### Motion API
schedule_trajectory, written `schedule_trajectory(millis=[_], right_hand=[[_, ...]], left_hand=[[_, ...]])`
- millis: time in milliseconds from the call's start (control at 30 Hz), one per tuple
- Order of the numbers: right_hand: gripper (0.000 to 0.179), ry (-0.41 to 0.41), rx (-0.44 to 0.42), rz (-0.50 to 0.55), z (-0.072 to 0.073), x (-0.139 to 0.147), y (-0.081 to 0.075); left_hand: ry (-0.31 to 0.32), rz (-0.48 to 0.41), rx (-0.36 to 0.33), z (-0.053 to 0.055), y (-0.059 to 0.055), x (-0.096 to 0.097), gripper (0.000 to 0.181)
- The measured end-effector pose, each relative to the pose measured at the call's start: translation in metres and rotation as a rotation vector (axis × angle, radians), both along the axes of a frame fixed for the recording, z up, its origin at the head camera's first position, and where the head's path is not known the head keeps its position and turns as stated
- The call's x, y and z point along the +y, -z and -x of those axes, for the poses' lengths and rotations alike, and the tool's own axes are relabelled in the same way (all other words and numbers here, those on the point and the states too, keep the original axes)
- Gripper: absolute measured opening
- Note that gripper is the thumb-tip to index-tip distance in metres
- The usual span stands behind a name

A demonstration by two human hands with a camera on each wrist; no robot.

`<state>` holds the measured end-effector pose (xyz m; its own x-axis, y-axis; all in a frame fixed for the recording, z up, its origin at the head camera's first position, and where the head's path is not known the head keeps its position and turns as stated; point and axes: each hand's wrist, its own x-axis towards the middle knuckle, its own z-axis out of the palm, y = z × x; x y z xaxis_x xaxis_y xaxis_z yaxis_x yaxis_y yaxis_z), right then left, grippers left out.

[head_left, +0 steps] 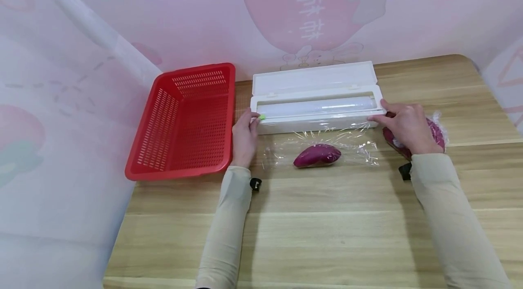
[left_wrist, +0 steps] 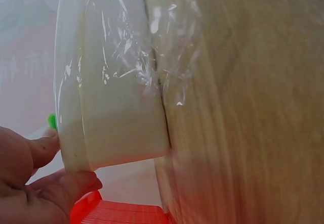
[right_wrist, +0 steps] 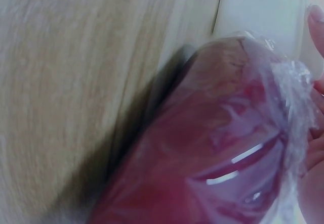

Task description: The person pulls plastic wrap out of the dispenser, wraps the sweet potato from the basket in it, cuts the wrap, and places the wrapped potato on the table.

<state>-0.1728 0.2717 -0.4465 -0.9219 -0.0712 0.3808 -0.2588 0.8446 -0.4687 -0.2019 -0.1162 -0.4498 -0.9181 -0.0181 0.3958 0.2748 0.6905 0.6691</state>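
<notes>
A white cling film dispenser stands with its lid raised and a film roll inside. My left hand grips its left end, a fingertip against the small green slider. At the right end, my right hand holds the corner between thumb and fingers. Clear film runs from the dispenser's front onto the table, with a purple sweet potato lying on it. Partly hidden below my right hand lies a film-wrapped purple sweet potato, large in the right wrist view.
A red slotted plastic basket stands left of the dispenser, close to my left forearm. The wood-grain table meets a printed wall at the back. Black straps sit at my wrists.
</notes>
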Motion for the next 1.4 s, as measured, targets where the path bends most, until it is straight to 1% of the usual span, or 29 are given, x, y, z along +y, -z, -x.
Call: schedule_trajectory(millis=[200,300,400,567,667,867,1000,1133,1233,1333,1400], right_hand=[[0.051,-0.005,0.019,-0.004,0.0001,-0.0002,0.0013],[0.051,-0.009,0.039,-0.010,0.0005,-0.0002,0.0026],[0.050,-0.010,0.037,-0.017,0.0008,0.0002,0.0029],[0.050,-0.010,0.014,-0.020,0.0005,0.0005,0.0017],[0.050,-0.009,0.007,-0.024,0.0000,0.0006,0.0008],[0.049,-0.012,0.017,-0.027,0.0013,0.0010,0.0011],[0.049,-0.017,0.001,-0.007,0.0008,0.0031,-0.0008],[0.050,-0.015,-0.037,0.011,-0.0005,0.0044,-0.0032],[0.050,-0.012,-0.065,0.015,-0.0018,0.0043,-0.0043],[0.051,-0.019,-0.098,0.028,-0.0032,0.0042,-0.0049],[0.053,-0.024,-0.122,0.039,-0.0040,0.0043,-0.0053]], left_hand=[[-0.030,-0.060,-0.038,0.0001,0.0024,-0.0024,0.015],[-0.053,-0.084,-0.036,-0.0013,0.0043,-0.0034,0.014],[-0.068,-0.094,-0.047,-0.0027,0.0055,-0.0043,0.015],[-0.075,-0.103,-0.106,-0.0034,0.0074,-0.0061,0.019],[-0.078,-0.111,-0.118,-0.0039,0.0084,-0.0070,0.020],[-0.075,-0.130,-0.113,-0.0045,0.0093,-0.0076,0.021],[-0.063,-0.130,-0.099,-0.0039,0.0093,-0.0082,0.020],[-0.057,-0.107,-0.097,-0.0038,0.0076,-0.0075,0.020],[-0.050,-0.072,-0.076,-0.0054,0.0053,-0.0057,0.024],[-0.007,0.010,-0.015,-0.0075,0.0027,-0.0027,0.030],[0.039,0.101,0.030,-0.0084,0.0016,-0.0004,0.034]])
